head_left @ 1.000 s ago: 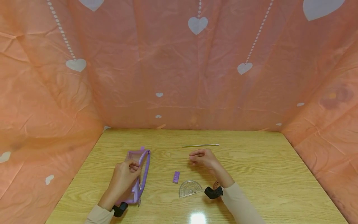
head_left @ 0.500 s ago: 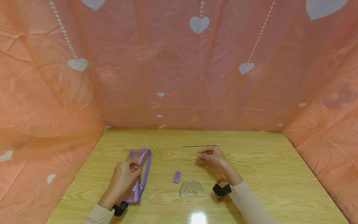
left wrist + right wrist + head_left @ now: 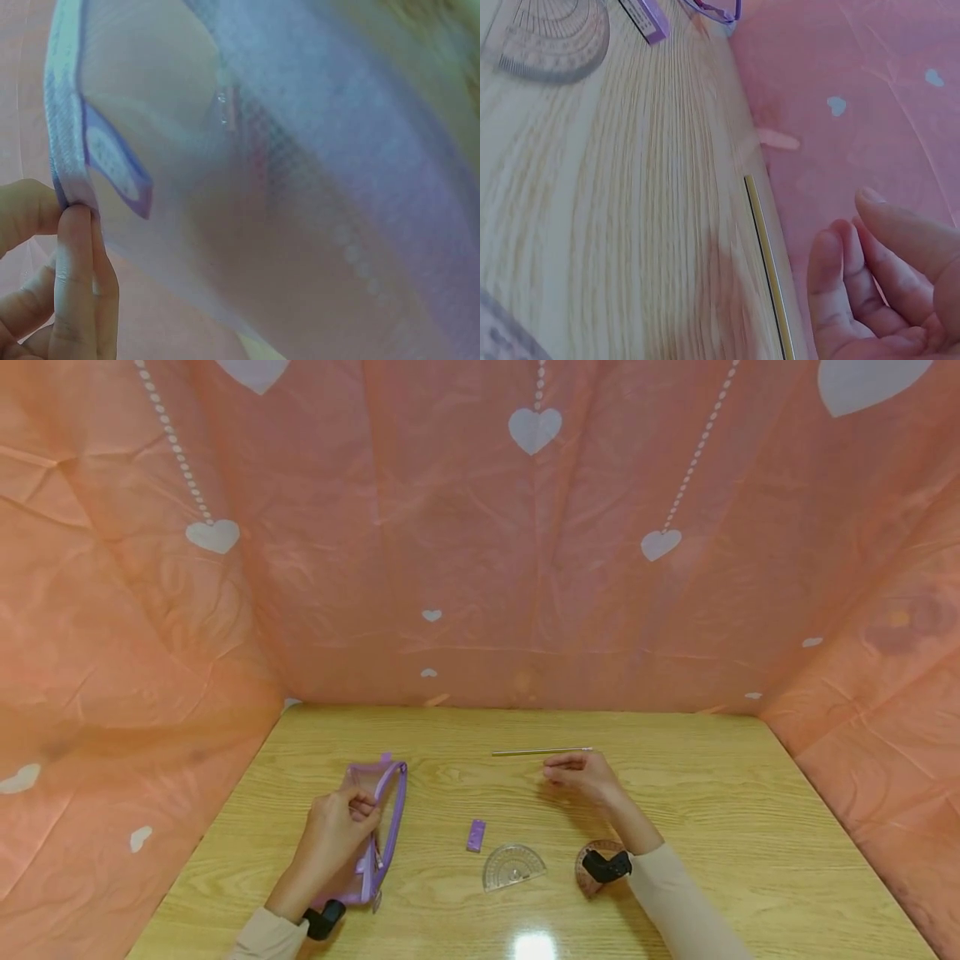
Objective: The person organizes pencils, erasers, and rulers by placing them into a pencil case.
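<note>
My left hand [image 3: 337, 828] pinches the edge of a see-through purple pencil case [image 3: 367, 774] at the table's left side. In the left wrist view, thumb and fingertips close on the case's trim [image 3: 66, 135]; its zip side gapes. A small object shows blurred through the mesh. My right hand [image 3: 590, 777] hovers over the table, fingers loosely bent and nothing in them. Just beyond it lies a yellow-and-black striped pencil [image 3: 534, 752], also seen beside the fingers in the right wrist view.
A small purple block [image 3: 476, 835] lies right of the case. Close to it is a clear half-round protractor [image 3: 514, 867]. Under my right wrist lies a clear, brownish-looking rounded piece [image 3: 587, 878], partly hidden by the wrist camera. Pink cloth hangs behind the table and at both sides.
My right hand has drifted right, uncovering more of the clear rounded piece below the wrist. The left hand keeps its pinch on the pencil case.
</note>
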`<state>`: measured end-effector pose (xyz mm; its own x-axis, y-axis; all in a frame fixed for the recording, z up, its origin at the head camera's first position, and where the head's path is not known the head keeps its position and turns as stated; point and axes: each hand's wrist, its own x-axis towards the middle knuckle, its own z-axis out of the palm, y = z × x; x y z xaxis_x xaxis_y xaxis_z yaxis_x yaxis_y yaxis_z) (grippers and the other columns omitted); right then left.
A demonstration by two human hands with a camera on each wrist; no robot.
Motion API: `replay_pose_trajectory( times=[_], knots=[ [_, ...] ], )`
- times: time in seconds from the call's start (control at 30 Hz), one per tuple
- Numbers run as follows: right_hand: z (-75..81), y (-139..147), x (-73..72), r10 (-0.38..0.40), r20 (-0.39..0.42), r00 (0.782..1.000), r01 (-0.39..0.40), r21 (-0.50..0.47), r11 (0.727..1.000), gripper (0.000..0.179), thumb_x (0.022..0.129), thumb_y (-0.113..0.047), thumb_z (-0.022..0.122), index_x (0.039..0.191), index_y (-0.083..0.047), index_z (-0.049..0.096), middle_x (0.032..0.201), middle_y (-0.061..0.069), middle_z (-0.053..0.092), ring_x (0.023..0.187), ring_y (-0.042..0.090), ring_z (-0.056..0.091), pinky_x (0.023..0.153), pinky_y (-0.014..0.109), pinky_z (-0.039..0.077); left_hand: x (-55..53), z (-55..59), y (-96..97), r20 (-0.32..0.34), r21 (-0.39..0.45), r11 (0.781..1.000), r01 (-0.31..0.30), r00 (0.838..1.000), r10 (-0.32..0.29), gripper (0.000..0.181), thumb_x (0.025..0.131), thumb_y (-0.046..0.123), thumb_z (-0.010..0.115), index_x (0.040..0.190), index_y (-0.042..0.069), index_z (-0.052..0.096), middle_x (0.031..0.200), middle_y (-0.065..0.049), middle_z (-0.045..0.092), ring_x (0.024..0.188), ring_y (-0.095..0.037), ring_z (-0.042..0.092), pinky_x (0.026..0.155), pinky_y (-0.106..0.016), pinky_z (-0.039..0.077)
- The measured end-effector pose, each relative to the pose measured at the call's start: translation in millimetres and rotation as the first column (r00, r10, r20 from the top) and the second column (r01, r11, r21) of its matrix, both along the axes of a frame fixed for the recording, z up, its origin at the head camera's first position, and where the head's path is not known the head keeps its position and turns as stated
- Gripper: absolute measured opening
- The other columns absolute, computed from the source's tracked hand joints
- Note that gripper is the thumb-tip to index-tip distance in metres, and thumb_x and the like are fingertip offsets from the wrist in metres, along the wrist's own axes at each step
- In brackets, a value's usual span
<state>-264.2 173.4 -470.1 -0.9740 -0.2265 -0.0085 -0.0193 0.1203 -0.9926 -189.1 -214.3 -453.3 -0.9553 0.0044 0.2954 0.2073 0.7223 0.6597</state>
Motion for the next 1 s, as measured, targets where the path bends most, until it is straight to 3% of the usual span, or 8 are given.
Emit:
replay_pose_trajectory(
  times=[0.3, 0.5, 0.7, 0.87, 1.0],
  knots=[
    [-3.3, 9, -7.7, -0.011, -0.053, 0.999, 0.014, 0.043, 0.999, 0.036, 0.091, 0.000, 0.070, 0.118, 0.021, 0.059, 0.098, 0.018, 0.072, 0.085, 0.018, 0.070, 0.079, 0.038, 0.058, 0.2, 0.0, -0.4, -0.003, 0.004, 1.000, -0.005, 1.000, 0.005, 0.006, 0.077, -0.003, 0.074, 0.079, 0.001, 0.070, 0.072, -0.002, 0.067, 0.063, -0.012, 0.064, 0.057, -0.021, 0.052],
    [-0.2, 15, -11.8, 0.005, -0.051, 0.999, -0.002, 0.043, 0.999, 0.039, 0.092, -0.003, 0.070, 0.121, 0.020, 0.058, 0.100, 0.017, 0.072, 0.095, 0.037, 0.068, 0.083, 0.046, 0.056, 0.6, 0.4, -0.2, 0.000, 0.009, 1.000, -0.004, 1.000, 0.004, 0.006, 0.076, -0.003, 0.073, 0.080, 0.000, 0.070, 0.072, -0.002, 0.067, 0.063, -0.012, 0.064, 0.057, -0.022, 0.052],
    [3.2, 20, -13.9, -0.017, -0.079, 0.997, 0.023, 0.070, 0.997, 0.039, 0.090, -0.004, 0.072, 0.120, 0.018, 0.060, 0.106, 0.022, 0.070, 0.091, 0.025, 0.069, 0.082, 0.044, 0.057, 1.0, 0.7, -0.2, -0.005, 0.011, 1.000, -0.006, 1.000, 0.006, 0.006, 0.075, -0.002, 0.073, 0.078, 0.001, 0.070, 0.071, -0.002, 0.066, 0.063, -0.011, 0.064, 0.058, -0.022, 0.052],
    [2.8, 22, -17.0, -0.035, -0.082, 0.996, 0.041, 0.067, 0.997, 0.041, 0.090, -0.005, 0.073, 0.121, 0.019, 0.058, 0.107, 0.021, 0.070, 0.093, 0.026, 0.069, 0.086, 0.052, 0.054, 0.6, 0.2, -0.2, -0.004, 0.018, 1.000, -0.007, 1.000, 0.007, 0.008, 0.075, -0.003, 0.074, 0.077, 0.002, 0.068, 0.071, -0.001, 0.066, 0.063, -0.011, 0.064, 0.057, -0.022, 0.052],
    [3.2, 24, -21.0, -0.047, -0.107, 0.993, 0.055, 0.078, 0.995, 0.040, 0.090, -0.005, 0.073, 0.120, 0.018, 0.059, 0.108, 0.022, 0.070, 0.089, 0.013, 0.069, 0.086, 0.046, 0.055, 0.4, -0.1, -0.6, -0.002, 0.017, 1.000, -0.006, 1.000, 0.006, 0.008, 0.076, -0.003, 0.074, 0.078, 0.003, 0.068, 0.071, -0.002, 0.066, 0.063, -0.011, 0.064, 0.057, -0.022, 0.052]
  ],
)
